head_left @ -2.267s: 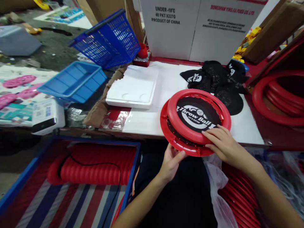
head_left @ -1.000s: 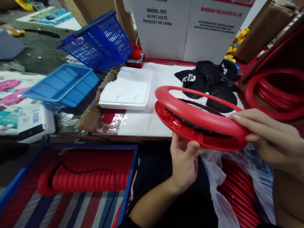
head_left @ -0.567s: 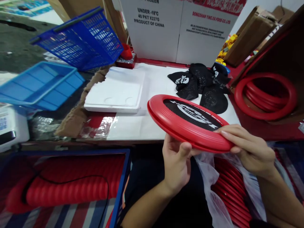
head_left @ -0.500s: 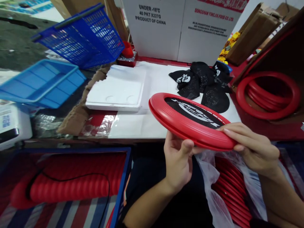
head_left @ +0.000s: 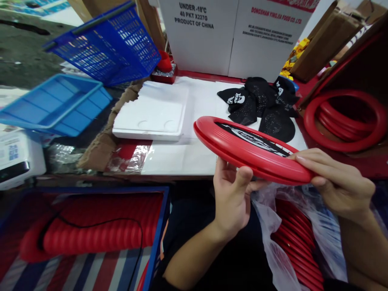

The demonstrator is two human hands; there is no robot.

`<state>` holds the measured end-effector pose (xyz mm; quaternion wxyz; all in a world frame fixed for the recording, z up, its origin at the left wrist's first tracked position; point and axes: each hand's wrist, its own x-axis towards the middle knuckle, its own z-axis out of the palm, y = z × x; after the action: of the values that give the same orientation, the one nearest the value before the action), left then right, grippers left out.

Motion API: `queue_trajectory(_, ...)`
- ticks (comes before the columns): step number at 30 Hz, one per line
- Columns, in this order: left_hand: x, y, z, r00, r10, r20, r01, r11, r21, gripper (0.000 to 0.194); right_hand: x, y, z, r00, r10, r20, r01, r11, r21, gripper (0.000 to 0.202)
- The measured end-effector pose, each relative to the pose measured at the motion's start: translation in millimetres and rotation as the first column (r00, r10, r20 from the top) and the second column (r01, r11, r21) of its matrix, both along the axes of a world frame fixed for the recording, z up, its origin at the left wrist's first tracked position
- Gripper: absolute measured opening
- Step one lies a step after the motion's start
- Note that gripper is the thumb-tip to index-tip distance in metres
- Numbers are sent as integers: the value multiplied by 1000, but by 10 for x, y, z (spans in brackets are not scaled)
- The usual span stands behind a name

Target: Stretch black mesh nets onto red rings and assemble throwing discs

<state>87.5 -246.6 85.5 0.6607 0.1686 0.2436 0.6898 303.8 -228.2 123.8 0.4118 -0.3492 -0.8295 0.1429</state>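
A red ring disc [head_left: 248, 155] with a black, white-printed mesh centre is held tilted above the table's front edge. My left hand [head_left: 233, 194] supports it from below, thumb at the near rim and its other fingers partly hidden under the disc. My right hand [head_left: 342, 178] pinches the right end of the rim, fingers on top and thumb at the edge. Behind the disc, several black mesh pieces [head_left: 257, 101] with white print lie in a pile on the white table covering [head_left: 172, 157].
White foam slab [head_left: 151, 109] on the table; blue baskets [head_left: 106, 48] at the back left. Red rings [head_left: 312, 125] in a carton at right. Below, a blue-edged crate [head_left: 165, 210] holds a row of red rings; more sit in a plastic bag [head_left: 269, 226].
Both hands and the disc have shifted slightly right in the view. The disc is tilted more edge-on, so less of its printed centre shows.
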Motion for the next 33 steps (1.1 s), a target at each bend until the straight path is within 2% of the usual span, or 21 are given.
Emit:
queue_trajectory(6, 3, -3, -13, 1000, -4, 5, 4, 1000, -10, 68, 25, -6, 18, 993, 42, 106, -42, 999, -8, 47)
queue_trajectory(10, -32, -44, -85, 1000, -18, 1, 18, 999, -43, 63, 40, 2, -130, 986, 68, 152, -79, 995, 65, 52)
queue_trajectory(13, -126, -119, -226, 999, -41, -15, 39, 991, -126, 51, -9, -12, -431, 964, 87, 251, -120, 986, 119, 62)
queue_trajectory(16, -237, -197, -439, 996, -56, -65, 41, 978, -203, 44, -86, -66, -847, 930, 89, 358, -163, 969, 184, 66)
queue_trajectory(19, -315, -253, -679, 983, -80, -166, 28, 955, -295, 40, -165, -206, -1279, 924, 63, 378, -148, 969, 200, 62)
queue_trajectory(21, -345, -295, -830, 974, -93, -208, 20, 943, -333, 40, -243, -361, -1532, 937, 24, 350, -84, 984, 160, 60)
queue_trajectory(22, -357, -321, -902, 972, -95, -215, 17, 941, -338, 40, -299, -453, -1641, 955, -37, 295, -4, 991, 136, 59)
queue_trajectory(23, -369, -353, -972, 972, -92, -215, 13, 940, -342, 41, -368, -551, -1735, 969, -147, 197, 129, 986, 102, 57)
queue_trajectory(24, -383, -390, -1043, 973, -86, -213, 6, 937, -348, 42, -450, -648, -1813, 949, -310, 52, 308, 950, 43, 54)
queue_trajectory(25, -400, -431, -1116, 975, -80, -209, 0, 933, -360, 43, -538, -739, -1875, 860, -496, -115, 491, 868, -70, 51)
queue_trajectory(26, -422, -473, -1191, 976, -78, -205, -6, 925, -379, 45, -627, -818, -1920, 701, -661, -267, 615, 750, -241, 48)
queue_trajectory(27, -449, -515, -1266, 976, -74, -206, -15, 915, -404, 47, -708, -880, -1950, 520, -767, -375, 627, 642, -441, 45)
queue_trajectory(28, -484, -551, -1340, 975, -68, -213, -31, 902, -431, 48, -773, -923, -1966, 360, -825, -435, 533, 565, -630, 42)
queue_trajectory(29, -526, -581, -1409, 972, -60, -227, -51, 890, -454, 50, -817, -947, -1970, 252, -850, -462, 362, 526, -769, 40)
queue_trajectory(30, -573, -601, -1469, 968, -55, -243, -68, 880, -471, 51, -837, -951, -1964, 201, -855, -478, 162, 511, -844, 39)
queue_trajectory(32, -673, -608, -1553, 960, -57, -275, -87, 870, -485, 52, -816, -920, -1931, 202, -840, -503, -168, 476, -863, 39)
queue_trajectory(33, -717, -597, -1574, 955, -64, -288, -87, 871, -484, 52, -788, -892, -1908, 220, -829, -515, -264, 457, -849, 39)
